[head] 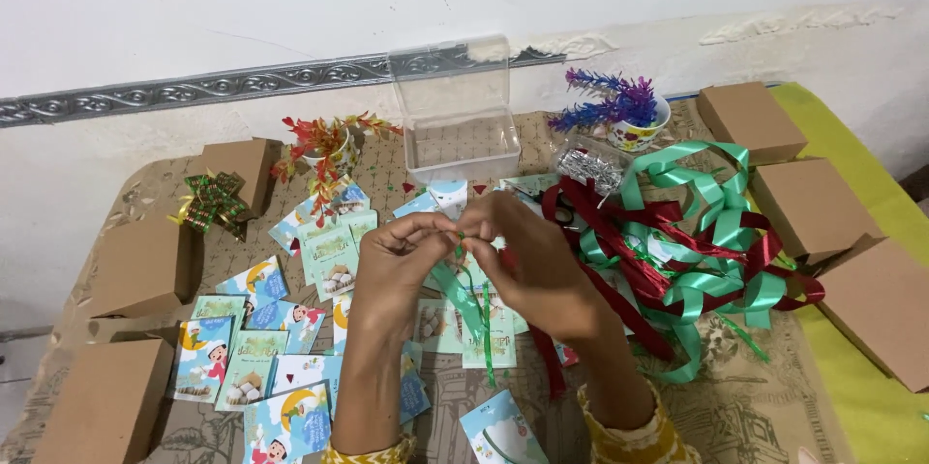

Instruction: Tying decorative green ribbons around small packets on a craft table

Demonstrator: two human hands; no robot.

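Both hands meet over the table's middle: the left hand [411, 249] and right hand [523, 251] are closed to a pinch on a thin green ribbon [471, 301], whose ends hang down toward the near edge. This looks like tying or curling (a fine step), calling for steady tension. Cards [254, 348] lie left, a ribbon heap [692, 251] right, a clear box [455, 111] beyond.

Six brown boxes [143, 266], two potted plants [324, 147], one clear case [455, 116].
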